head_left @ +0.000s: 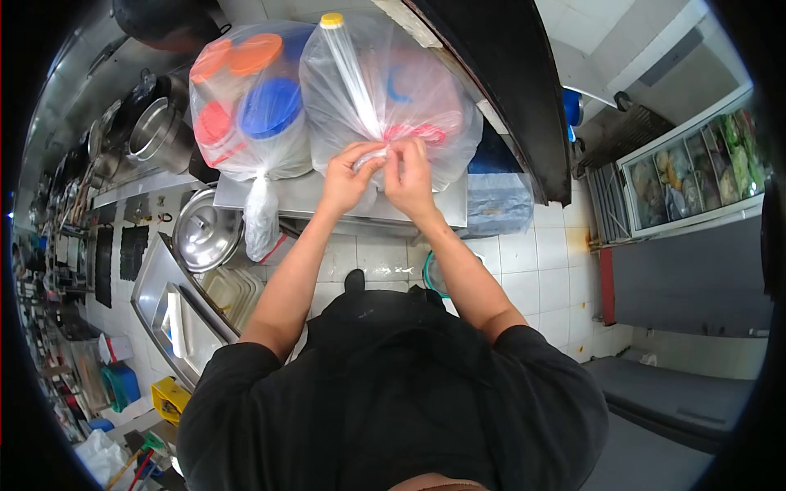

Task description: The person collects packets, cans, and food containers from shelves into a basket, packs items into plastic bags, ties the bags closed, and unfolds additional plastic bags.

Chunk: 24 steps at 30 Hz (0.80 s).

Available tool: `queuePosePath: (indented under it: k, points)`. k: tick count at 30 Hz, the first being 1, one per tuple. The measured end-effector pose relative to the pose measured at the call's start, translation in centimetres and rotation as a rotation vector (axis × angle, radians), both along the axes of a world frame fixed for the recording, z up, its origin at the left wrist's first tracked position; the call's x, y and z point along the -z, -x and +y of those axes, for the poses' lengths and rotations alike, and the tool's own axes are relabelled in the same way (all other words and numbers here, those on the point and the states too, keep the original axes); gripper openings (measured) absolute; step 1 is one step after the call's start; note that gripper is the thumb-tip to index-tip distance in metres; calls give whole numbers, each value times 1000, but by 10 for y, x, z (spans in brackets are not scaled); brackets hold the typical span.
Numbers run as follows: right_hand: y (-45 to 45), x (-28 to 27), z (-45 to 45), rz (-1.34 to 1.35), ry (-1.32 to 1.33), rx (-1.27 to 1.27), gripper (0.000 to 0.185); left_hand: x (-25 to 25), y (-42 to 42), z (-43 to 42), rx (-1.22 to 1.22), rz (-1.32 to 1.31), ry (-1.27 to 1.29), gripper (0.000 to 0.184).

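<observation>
Both my hands meet at the gathered neck of a large clear plastic bag (pixel 340 102) on a metal table. My left hand (pixel 348 176) pinches the bunched plastic, and my right hand (pixel 408 176) pinches it right beside, fingertips nearly touching. Pink string (pixel 422 132) lies at the neck by my right fingers. A long whitish item with a yellow cap (pixel 332 20) slants over the bag, its lower end near my hands. To the left stands another clear bag (pixel 237 159), knotted, holding containers with orange lids (pixel 255 54) and a blue lid (pixel 271 108).
The metal table's edge (pixel 344 219) runs in front of me. At left are steel pots (pixel 153 135), a round metal lid (pixel 208 229) and a steel tray unit (pixel 155 286). A dark panel (pixel 499 74) rises at right, with a glass-topped food display (pixel 696 176) beyond.
</observation>
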State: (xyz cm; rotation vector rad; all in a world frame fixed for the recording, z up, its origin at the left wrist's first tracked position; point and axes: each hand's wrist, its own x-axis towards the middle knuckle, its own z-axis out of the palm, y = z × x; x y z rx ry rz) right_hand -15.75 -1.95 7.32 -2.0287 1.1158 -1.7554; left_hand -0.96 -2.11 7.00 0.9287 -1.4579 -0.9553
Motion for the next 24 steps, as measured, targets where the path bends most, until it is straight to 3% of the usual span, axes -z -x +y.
queuePosePath:
  k: [2, 6, 10, 14, 19, 22, 24]
  points:
    - [-5, -5, 6, -89, -61, -13, 12, -1, 0, 2, -64, -170, 134, 24]
    - [-5, -2, 7, -244, -168, 30, 8, -2, 4, 7, -137, -229, 151, 24]
    - [13, -6, 10, -140, -305, -33, 15, 2, 10, 10, -231, -250, 121, 23]
    - [14, -14, 10, 22, -160, -51, 16, 4, 11, 7, -273, -293, 247, 24]
    - [2, -5, 0, 70, 41, 58, 10, 11, 5, 3, -179, -198, 117, 23]
    - [-7, -5, 0, -176, -46, 33, 11, 9, 4, 5, -149, -136, 47, 23]
    - [-15, -11, 5, -396, -238, 22, 9, 15, 2, 4, -161, -110, 40, 23]
